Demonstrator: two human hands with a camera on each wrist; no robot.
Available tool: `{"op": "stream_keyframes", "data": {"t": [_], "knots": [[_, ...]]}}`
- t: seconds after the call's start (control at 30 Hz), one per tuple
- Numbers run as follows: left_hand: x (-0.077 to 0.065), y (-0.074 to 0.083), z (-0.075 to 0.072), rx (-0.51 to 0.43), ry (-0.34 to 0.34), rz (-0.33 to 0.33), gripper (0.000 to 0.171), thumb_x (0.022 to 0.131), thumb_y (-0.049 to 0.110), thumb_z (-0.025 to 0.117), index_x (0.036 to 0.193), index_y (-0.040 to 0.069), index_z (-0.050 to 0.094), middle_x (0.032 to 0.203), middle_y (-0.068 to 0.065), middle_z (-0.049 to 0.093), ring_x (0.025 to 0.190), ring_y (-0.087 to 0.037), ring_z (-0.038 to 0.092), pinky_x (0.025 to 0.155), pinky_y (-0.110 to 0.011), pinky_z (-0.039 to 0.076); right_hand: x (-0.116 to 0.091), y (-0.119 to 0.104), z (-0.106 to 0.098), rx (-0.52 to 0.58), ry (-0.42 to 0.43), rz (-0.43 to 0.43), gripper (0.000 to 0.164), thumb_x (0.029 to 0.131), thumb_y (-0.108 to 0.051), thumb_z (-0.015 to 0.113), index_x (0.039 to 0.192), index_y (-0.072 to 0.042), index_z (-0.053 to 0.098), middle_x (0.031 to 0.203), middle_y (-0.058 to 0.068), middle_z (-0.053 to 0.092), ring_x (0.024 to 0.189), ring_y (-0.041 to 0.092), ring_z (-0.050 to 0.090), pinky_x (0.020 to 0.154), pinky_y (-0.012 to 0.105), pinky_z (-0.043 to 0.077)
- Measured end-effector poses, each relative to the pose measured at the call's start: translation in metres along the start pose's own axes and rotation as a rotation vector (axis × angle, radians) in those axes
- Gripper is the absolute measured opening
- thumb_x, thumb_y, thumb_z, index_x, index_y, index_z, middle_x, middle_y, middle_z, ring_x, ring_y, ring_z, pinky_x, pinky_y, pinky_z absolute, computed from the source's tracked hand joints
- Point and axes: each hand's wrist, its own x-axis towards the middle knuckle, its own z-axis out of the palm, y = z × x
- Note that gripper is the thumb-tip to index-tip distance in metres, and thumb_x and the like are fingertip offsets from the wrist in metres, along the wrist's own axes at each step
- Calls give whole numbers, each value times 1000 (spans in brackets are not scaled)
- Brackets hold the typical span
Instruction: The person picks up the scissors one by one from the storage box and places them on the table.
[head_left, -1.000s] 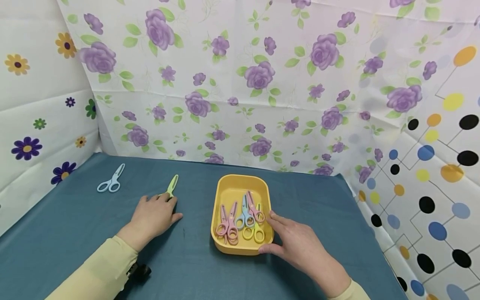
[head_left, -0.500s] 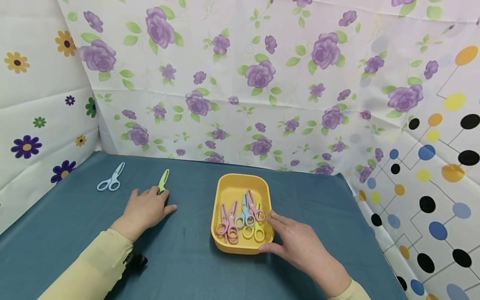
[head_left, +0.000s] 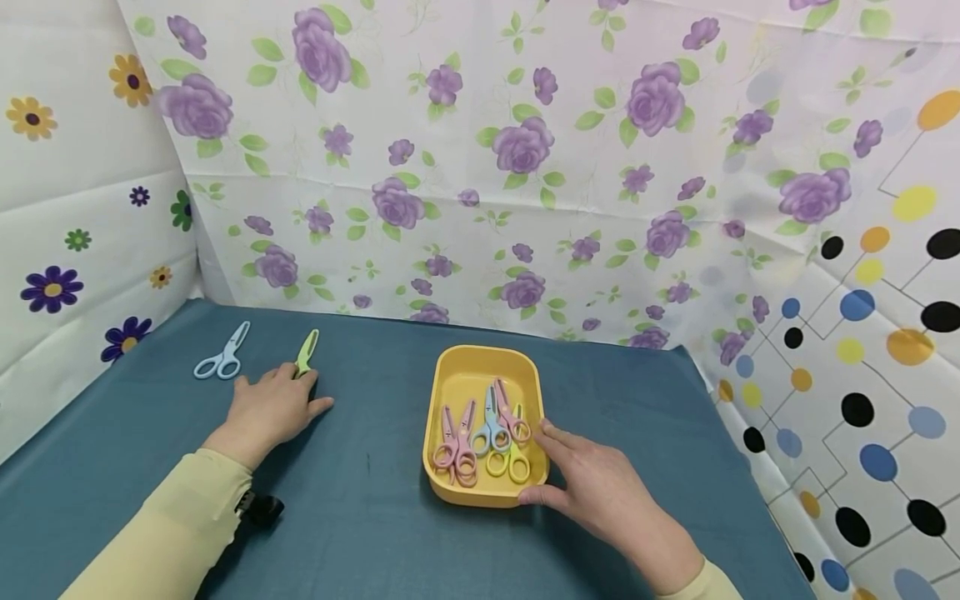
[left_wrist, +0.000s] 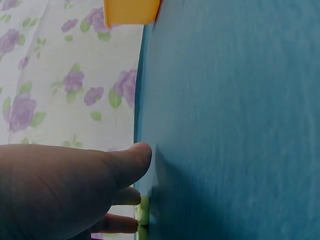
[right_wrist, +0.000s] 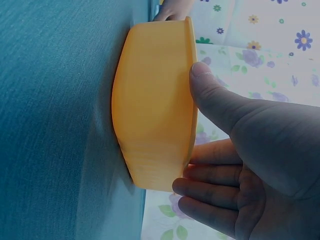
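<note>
My left hand (head_left: pixel 264 417) lies over light green scissors (head_left: pixel 307 352) on the table, fingertips on their handles and thumb out to the side. The handles are mostly hidden in the head view; in the left wrist view, the fingertips touch the green handles (left_wrist: pixel 144 210). My right hand (head_left: pixel 603 487) rests against a yellow tray (head_left: pixel 486 498), thumb at the near right corner and fingers along the right rim. Inside the tray lie several scissors: pink ones (head_left: pixel 465 454), a blue pair (head_left: pixel 491 429) and a yellow pair (head_left: pixel 518 468). The tray's side wall (right_wrist: pixel 155 95) shows in the right wrist view.
Light blue scissors (head_left: pixel 225 357) lie on the table left of my left hand. Dark blue-green cloth (head_left: pixel 367 533) covers the table. Patterned curtains hang behind it (head_left: pixel 480 208) and on both sides. A black device (head_left: pixel 262 508) is worn on the left wrist.
My left hand has slid the green scissors left and slightly back, towards the light blue pair. The right hand and tray have stayed in place.
</note>
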Motion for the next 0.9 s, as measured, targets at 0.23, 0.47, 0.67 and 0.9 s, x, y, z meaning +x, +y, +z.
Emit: {"op": "stream_keyframes", "data": {"t": [0.23,0.47,0.67,0.9], "knots": [[1,-14,-1,-3,1,-24,67,111,45,65,157,-3,56,151,-39,49,139,-60,50,108,-90,28,0,1,1,-2,3,-4,88,91,-71,76,155,-11,65,162,13,57,134,36,68,94,58,62],[3,-24,-2,-17,-10,-47,68,112,45,64,158,-4,53,155,-40,45,142,-60,47,107,-89,27,0,1,1,-4,9,-12,88,91,-70,76,155,-10,64,163,13,57,134,36,68,94,57,62],[3,-28,-2,-32,-10,-61,71,112,46,63,159,-6,50,156,-41,42,145,-61,42,111,-92,17,1,0,1,-6,13,-14,87,91,-69,76,155,-10,65,162,14,57,133,36,68,94,56,62],[4,-32,-4,-37,-19,-71,74,113,48,61,160,-7,48,160,-41,39,147,-63,39,113,-92,13,0,0,0,-2,5,-7,86,91,-69,77,155,-11,65,162,13,57,134,36,68,94,57,62]]}}
